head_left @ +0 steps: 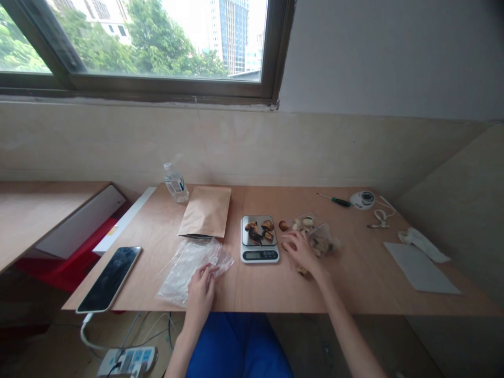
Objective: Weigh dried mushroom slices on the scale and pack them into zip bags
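A kitchen scale (260,256) stands on the table with several dried mushroom pieces (255,234) on its metal plate. My right hand (301,249) reaches over the right side of the scale, fingers apart, beside a clear plastic bag (325,234) of pale dried mushrooms (308,222). A small brown piece shows by its fingertips; whether they touch it I cannot tell. More pieces lie loose under and around this hand. My left hand (202,286) rests with loosely bent fingers on flat clear plastic bags (177,273). Behind these lies a brown kraft paper pouch (207,211), its dark mouth facing me.
A water bottle (176,182) stands at the back left, and a phone (109,278) on a cable lies near the left edge. To the right are a green screwdriver (340,201), a white dome camera (362,199), a white sheet (421,268) and a crumpled tissue (423,244).
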Available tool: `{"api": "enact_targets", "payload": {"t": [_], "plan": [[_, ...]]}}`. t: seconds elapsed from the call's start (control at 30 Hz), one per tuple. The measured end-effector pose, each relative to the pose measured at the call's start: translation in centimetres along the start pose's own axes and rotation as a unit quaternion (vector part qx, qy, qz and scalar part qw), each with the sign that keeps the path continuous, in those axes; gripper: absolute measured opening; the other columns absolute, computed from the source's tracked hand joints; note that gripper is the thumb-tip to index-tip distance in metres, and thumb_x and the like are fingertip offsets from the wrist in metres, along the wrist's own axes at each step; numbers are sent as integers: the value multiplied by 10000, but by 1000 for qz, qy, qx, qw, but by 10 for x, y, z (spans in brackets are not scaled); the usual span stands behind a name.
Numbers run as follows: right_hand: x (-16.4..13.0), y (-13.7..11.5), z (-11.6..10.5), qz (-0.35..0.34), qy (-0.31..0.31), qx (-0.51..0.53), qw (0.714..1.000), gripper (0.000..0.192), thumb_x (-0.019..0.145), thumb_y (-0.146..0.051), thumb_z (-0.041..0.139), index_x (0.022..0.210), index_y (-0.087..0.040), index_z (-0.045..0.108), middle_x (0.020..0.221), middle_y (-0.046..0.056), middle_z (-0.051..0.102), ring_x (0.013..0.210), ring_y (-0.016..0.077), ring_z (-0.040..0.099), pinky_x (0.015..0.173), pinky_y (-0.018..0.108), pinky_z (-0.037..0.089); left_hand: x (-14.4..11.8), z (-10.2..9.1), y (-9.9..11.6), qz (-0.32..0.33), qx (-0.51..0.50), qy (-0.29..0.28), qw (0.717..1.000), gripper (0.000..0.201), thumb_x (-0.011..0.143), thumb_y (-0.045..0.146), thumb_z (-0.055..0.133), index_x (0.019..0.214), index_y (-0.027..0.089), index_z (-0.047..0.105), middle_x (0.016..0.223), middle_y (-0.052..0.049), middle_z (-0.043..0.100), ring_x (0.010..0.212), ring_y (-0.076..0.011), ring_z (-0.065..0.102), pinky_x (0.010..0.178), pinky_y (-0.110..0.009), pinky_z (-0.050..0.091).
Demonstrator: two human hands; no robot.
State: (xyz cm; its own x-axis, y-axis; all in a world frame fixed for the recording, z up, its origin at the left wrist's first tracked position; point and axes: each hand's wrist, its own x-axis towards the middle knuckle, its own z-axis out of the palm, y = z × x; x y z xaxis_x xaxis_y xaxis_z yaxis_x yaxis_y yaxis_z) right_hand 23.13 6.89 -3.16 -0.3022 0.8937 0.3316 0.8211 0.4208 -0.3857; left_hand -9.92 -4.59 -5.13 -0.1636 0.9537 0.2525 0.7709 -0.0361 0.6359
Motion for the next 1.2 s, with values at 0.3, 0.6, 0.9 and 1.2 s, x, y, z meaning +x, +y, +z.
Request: {"api": "enact_targets", "payload": {"t": [0.3,0.6,0.9,1.2], "plan": [[-12,7,9,13,-38,-38,998,183,823,-236,501,962,-211,616,994,69,641,993,249,529,882,421,359,-6,4,12,-1,118,9,993,259,873,199,373,991,230,601,1156,-71,544,989,-227,513,828,-391,382],[41,-18,-6,65,93,150,982,254,786,-321,561,1012,-213,608,1001,69,657,898,208,608,803,341,452,-6,4,15,10,138,15,990,259,884,212,363,1004,234,592,1142,-74,549,1031,-234,511,840,-385,381],[125,-47,22,44,-26,109,993,300,756,-268,623,1049,-207,601,964,64,665,991,245,565,921,449,364,-7,4,13,0,118,12,993,252,884,223,368,991,253,594,1139,-52,554,1046,-226,514,853,-386,386],[37,-9,14,51,136,151,978,263,878,-321,412,1035,-217,596,1048,83,598,1026,220,533,921,411,410,-7,7,12,10,136,25,990,247,877,217,380,996,233,595,1145,-72,556,1032,-234,520,833,-378,387]]}}
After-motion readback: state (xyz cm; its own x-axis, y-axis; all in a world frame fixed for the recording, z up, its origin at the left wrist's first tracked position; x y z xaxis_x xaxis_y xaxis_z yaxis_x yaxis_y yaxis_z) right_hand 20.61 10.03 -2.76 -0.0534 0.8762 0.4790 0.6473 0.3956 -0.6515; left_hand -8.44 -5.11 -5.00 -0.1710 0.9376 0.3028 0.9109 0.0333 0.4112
